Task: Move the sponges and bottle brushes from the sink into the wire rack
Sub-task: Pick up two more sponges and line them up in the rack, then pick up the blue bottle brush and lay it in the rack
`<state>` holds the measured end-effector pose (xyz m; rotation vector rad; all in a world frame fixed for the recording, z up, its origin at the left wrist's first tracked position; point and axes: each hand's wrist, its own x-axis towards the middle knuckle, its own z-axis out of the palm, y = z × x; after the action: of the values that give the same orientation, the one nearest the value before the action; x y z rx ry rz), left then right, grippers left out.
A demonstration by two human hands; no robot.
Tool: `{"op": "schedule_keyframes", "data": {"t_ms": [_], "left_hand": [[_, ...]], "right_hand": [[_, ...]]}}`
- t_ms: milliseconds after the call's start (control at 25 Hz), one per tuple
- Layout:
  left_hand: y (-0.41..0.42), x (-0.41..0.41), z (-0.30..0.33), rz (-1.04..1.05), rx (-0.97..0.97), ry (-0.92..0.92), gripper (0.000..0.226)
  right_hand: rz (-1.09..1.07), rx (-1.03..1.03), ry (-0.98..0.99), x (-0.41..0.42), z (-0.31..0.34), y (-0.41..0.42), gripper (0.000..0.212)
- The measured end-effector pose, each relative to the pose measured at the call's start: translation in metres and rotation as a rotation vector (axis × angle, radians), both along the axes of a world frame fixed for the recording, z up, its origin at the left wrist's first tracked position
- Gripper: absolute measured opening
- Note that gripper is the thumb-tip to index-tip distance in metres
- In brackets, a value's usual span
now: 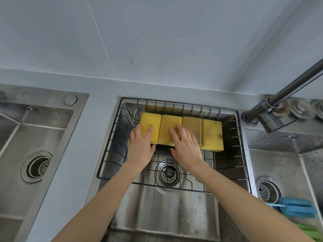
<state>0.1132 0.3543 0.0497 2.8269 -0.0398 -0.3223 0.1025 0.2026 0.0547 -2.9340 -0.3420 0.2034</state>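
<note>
Several yellow sponges [211, 135] lie side by side in a row at the back of the black wire rack [239, 154], which sits over the middle sink. My left hand [140, 147] rests flat on the leftmost sponge [150, 122], fingers spread. My right hand [186, 145] lies flat across the second sponge [168, 126] and the third, darker one [191, 123]. Neither hand grips anything. A blue bottle brush [297, 207] and a green one [309, 232] lie in the right sink at the lower right edge.
A steel sink [31, 137] with a drain is on the left. The right sink [279, 163] has its own drain [270, 190]. A grey faucet [283, 96] reaches over from the upper right. The middle sink's drain [168, 172] shows under the rack.
</note>
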Motion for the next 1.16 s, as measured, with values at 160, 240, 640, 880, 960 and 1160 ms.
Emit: {"op": "schedule_keyframes", "data": {"t_ms": [160,240,640,880,960,1160], "left_hand": [[-0.003,-0.009,0.009,-0.011,0.04,0.007,0.072],[-0.005,-0.013,0.017,-0.019,0.037,0.006,0.072],[-0.032,-0.043,0.075,-0.091,0.032,-0.043,0.066],[-0.07,-0.066,0.1,-0.178,0.008,-0.114,0.064],[-0.088,-0.075,0.102,-0.221,-0.007,-0.126,0.064],[-0.138,-0.094,0.101,-0.33,-0.024,-0.132,0.063]], "right_hand": [[0.0,0.028,0.008,-0.011,0.009,-0.005,0.067],[-0.009,0.026,0.002,-0.017,0.016,-0.008,0.066],[-0.073,0.072,-0.095,-0.057,0.059,-0.047,0.063],[-0.159,0.115,-0.166,-0.088,0.075,-0.087,0.06],[-0.203,0.115,-0.176,-0.1,0.076,-0.105,0.059],[-0.289,0.074,-0.151,-0.131,0.073,-0.154,0.056]]}}
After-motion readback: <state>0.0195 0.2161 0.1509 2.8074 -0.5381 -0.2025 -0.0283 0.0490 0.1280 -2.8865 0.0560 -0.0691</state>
